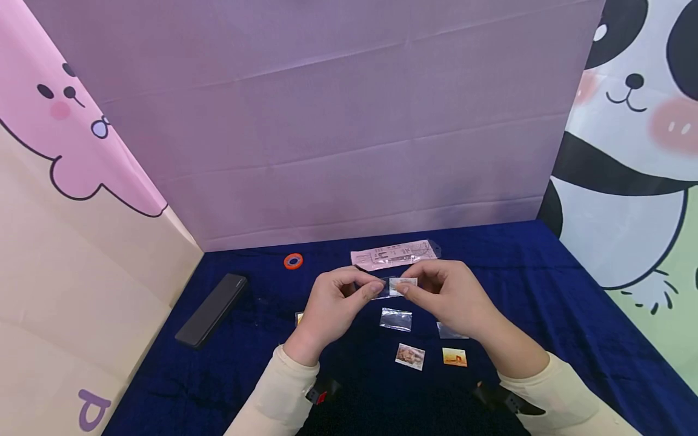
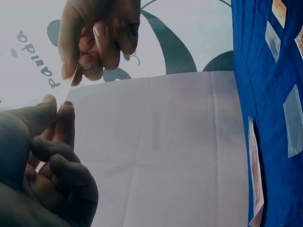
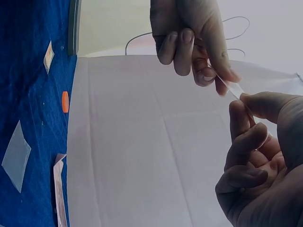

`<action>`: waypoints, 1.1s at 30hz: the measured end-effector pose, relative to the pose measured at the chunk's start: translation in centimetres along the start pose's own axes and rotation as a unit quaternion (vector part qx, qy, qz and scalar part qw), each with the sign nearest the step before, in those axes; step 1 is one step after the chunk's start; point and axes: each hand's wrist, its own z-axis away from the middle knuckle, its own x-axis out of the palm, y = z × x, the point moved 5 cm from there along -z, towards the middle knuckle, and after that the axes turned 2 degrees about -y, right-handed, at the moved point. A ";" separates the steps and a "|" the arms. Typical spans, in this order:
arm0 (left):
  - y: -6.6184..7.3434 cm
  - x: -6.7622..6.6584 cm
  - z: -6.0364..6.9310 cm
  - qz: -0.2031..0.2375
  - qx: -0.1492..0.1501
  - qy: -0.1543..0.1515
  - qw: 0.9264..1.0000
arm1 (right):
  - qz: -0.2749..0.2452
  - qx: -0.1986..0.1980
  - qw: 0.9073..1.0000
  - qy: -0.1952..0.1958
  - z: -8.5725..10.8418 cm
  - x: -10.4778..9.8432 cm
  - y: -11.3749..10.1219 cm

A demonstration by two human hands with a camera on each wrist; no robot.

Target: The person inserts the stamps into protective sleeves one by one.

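Both hands meet above the blue cloth in the head view. My left hand [image 1: 339, 300] pinches one end of a small clear plastic sleeve [image 1: 385, 289] between thumb and forefinger. A small picture card [image 1: 411, 282] is pinched by my right hand [image 1: 455, 298], right against the sleeve; how far the card lies inside it I cannot tell. Edge-on, the sleeve [image 2: 66, 90] stretches between both hands' fingertips in the left wrist view. Below the hands lie another clear sleeve [image 1: 396, 320], a partly covered one [image 1: 450, 332], a brownish picture card [image 1: 410, 356] and an orange-yellow card [image 1: 455, 357].
At the back lies a pink printed packet [image 1: 394, 255], with an orange ring-shaped roll [image 1: 293, 261] to its left. A long black case [image 1: 211, 310] rests on the left side of the blue cloth [image 1: 240, 375]. Another card [image 1: 299, 318] peeks out beside the left wrist.
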 end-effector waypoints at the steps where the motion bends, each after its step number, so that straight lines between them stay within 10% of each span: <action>1: 0.0 0.0 0.0 -0.002 0.001 -0.002 1.000 | 0.000 0.000 1.000 0.001 0.0 0.0 0.0; 33: 0.3 -0.5 0.0 0.026 0.005 -0.014 1.000 | -0.004 -0.003 1.000 -0.005 0.0 0.1 0.0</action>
